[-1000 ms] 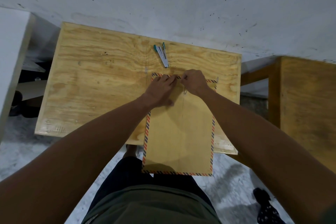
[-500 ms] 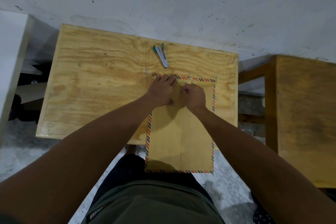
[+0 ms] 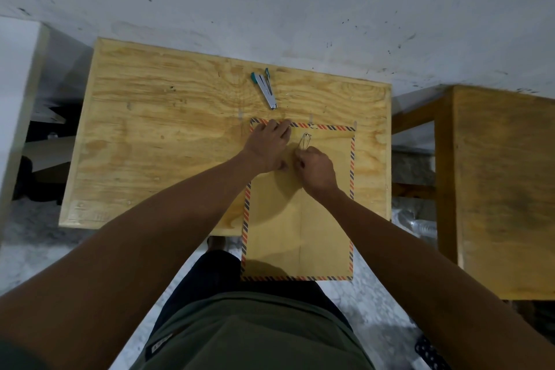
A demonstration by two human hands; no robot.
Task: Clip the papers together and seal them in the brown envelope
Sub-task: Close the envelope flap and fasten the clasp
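Brown striped-border envelope (image 3: 300, 219) hangs off the plywood counter (image 3: 168, 135), flap folded down; left hand (image 3: 267, 144) presses flat, right hand (image 3: 315, 167) pinches its string tie (image 3: 304, 141), so sealing's nearly done.

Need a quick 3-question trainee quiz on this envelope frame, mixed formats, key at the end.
1. True or false: the stapler lies on the brown envelope.
2. Which hand presses flat on the envelope's top edge: A) left hand B) right hand?
3. Fill in: the envelope's near end overhangs the ____ edge.

Key:
1. False; it lies on the bare table beyond the envelope.
2. A; the right hand pinches the string closure.
3. table
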